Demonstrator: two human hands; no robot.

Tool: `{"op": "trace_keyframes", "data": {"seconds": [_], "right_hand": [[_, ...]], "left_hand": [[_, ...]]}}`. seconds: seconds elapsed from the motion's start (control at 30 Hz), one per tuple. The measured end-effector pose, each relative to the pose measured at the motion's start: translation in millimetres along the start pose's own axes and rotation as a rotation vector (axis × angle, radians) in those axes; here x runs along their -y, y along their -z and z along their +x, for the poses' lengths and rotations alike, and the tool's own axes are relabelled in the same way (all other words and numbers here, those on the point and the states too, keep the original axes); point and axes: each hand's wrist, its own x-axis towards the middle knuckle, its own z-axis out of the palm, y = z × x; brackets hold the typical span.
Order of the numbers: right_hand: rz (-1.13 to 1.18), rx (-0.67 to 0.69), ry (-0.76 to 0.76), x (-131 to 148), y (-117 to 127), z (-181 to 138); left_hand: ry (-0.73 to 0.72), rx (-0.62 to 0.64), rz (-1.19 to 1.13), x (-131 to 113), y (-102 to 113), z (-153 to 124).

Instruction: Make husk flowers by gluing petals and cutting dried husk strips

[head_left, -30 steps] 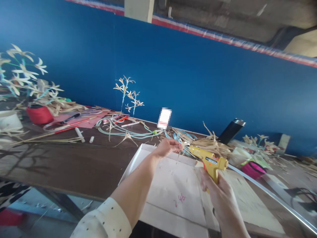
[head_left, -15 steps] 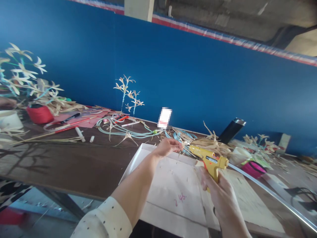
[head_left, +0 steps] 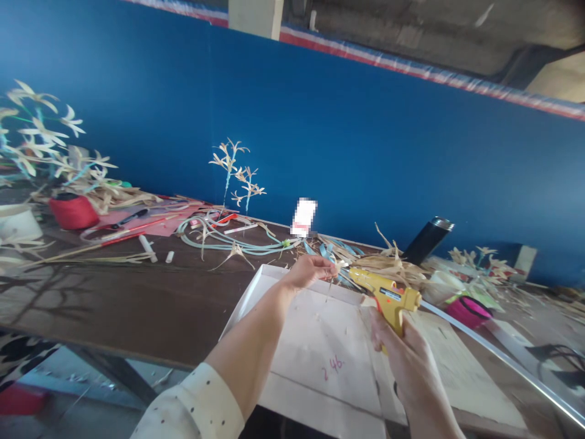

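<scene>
Left hand (head_left: pixel 309 272): thumb and fingers pinched narrow on a small pale flower piece (head_left: pixel 339 267), too small to make out in detail. Piece sits over the far edge of a shallow white cardboard box (head_left: pixel 311 341), at the gun's tip; cannot tell whether the two touch.

Right hand (head_left: pixel 404 344): wrapped around the grip of a yellow glue gun (head_left: pixel 384 291), nozzle pointing at the left hand. Long clear rod (head_left: pixel 484 353) runs from the gun's back toward the lower right. Box stands at the table's (head_left: pixel 150 305) near edge, "2.46." in pink on its floor.

Beyond the box, toward the table's far edge: dry husk strips (head_left: pixel 388 266), blue ribbon (head_left: pixel 326 251), and a white upright rectangle (head_left: pixel 304 217), blurred out. Black bottle (head_left: pixel 427 241) tilts by the strips. Magenta pouch (head_left: pixel 468 312) to the right of the gun.

Left of the box: coiled pale tubing (head_left: pixel 237 250), two flower sprigs (head_left: pixel 227 161) rising near the far edge, short white sticks (head_left: pixel 147 249), pink sheet (head_left: pixel 159 227). Toward the table's left end, a red pouch (head_left: pixel 74 211) and a bigger flower cluster (head_left: pixel 46 131). Blue partition (head_left: pixel 365 146) behind the far edge.
</scene>
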Motion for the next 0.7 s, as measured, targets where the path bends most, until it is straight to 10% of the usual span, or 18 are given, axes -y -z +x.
{"op": "trace_keyframes", "data": {"seconds": [0.7], "right_hand": [[-0.001,-0.002,0.018,-6.0,-0.2,-0.8]], "left_hand": [[0.007,0.003,0.002,-2.7,-2.1,-1.5]]}}
